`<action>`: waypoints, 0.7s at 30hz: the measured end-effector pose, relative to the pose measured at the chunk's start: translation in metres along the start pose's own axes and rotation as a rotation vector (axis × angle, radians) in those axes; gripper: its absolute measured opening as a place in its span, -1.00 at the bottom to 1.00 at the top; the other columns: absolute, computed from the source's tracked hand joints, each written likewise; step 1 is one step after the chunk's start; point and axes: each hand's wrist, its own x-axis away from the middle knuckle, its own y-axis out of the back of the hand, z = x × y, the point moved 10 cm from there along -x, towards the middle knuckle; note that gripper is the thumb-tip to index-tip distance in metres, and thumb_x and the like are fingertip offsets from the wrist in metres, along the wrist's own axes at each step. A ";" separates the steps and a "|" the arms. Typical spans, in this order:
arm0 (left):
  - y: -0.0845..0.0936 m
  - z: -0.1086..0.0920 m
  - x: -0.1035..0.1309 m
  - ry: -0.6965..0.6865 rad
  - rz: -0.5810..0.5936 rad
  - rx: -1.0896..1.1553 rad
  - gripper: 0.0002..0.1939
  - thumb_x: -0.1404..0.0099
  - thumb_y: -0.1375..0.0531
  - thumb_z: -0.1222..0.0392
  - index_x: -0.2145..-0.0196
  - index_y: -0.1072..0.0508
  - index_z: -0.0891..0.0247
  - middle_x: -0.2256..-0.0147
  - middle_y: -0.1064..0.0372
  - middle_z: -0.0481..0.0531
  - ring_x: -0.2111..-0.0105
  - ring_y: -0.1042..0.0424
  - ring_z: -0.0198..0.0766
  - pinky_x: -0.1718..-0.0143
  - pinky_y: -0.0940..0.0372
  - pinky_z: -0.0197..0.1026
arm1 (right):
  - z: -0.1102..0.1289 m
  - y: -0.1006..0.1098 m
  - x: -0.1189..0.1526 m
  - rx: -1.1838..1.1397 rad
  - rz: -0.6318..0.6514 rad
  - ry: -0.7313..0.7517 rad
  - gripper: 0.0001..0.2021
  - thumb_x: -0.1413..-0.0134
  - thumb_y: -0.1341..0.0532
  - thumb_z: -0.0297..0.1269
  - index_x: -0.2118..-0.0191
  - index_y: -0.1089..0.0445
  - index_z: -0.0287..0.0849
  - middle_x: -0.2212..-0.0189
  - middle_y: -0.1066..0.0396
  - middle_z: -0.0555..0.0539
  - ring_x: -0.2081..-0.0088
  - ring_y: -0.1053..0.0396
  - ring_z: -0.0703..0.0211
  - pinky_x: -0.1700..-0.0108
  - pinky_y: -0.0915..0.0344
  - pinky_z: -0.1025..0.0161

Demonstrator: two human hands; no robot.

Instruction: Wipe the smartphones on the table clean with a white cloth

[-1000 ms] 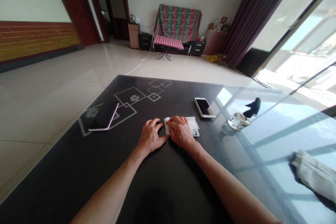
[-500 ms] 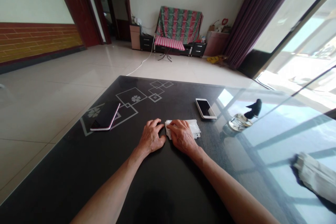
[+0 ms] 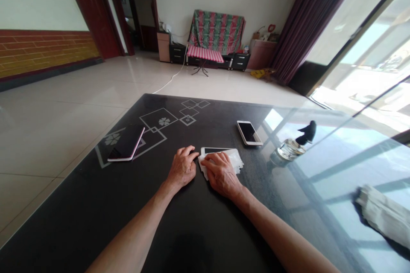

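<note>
A white-framed phone lies on the dark table in front of me, with its upper strip of screen showing. Over the rest of it is a thin white wipe with ragged edges. My right hand presses down on this wipe with its fingers bent together, hiding part of it. At the phone's left edge rests my left hand, loosely curled, with thumb and fingers apart and nothing in it; whether a fingertip touches the phone is unclear.
Another white phone lies beyond on the right, near a glass bottle with a black spray top. A dark tablet or large phone is at the left of the table. A crumpled grey cloth lies far right.
My right hand and the wipe have moved slightly towards me, uncovering the phone's upper strip. My left thumb has drawn back a little from the phone's edge. The view has shifted slightly.
</note>
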 end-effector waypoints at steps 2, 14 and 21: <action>-0.001 0.001 0.000 0.002 0.000 0.002 -0.55 -0.14 -0.04 0.41 0.06 -0.50 0.21 -0.08 -0.30 0.07 -0.06 -0.22 -0.06 -0.07 -0.24 0.00 | 0.001 0.000 0.002 -0.002 -0.003 0.003 -0.70 -0.14 -0.09 -0.43 0.06 -0.43 -0.07 0.11 -0.35 -0.11 0.09 -0.22 0.06 -0.07 -0.08 0.05; 0.002 -0.001 0.000 0.024 0.021 0.002 -0.53 -0.15 -0.04 0.42 0.03 -0.49 0.18 -0.08 -0.30 0.06 -0.04 -0.22 -0.05 -0.07 -0.24 0.00 | 0.005 0.004 0.003 -0.007 -0.008 0.021 -0.72 -0.14 -0.08 -0.43 0.08 -0.43 -0.09 0.12 -0.36 -0.12 0.12 -0.22 0.06 -0.08 -0.07 0.03; 0.003 -0.003 0.000 0.015 0.025 -0.004 -0.51 -0.15 -0.05 0.42 0.04 -0.50 0.07 -0.07 -0.30 0.03 -0.05 -0.20 -0.06 -0.06 -0.25 0.00 | 0.002 0.008 0.009 -0.059 -0.027 0.040 -0.83 -0.18 -0.08 -0.40 0.21 -0.41 -0.16 0.21 -0.38 -0.12 0.18 -0.26 0.11 0.00 -0.15 0.08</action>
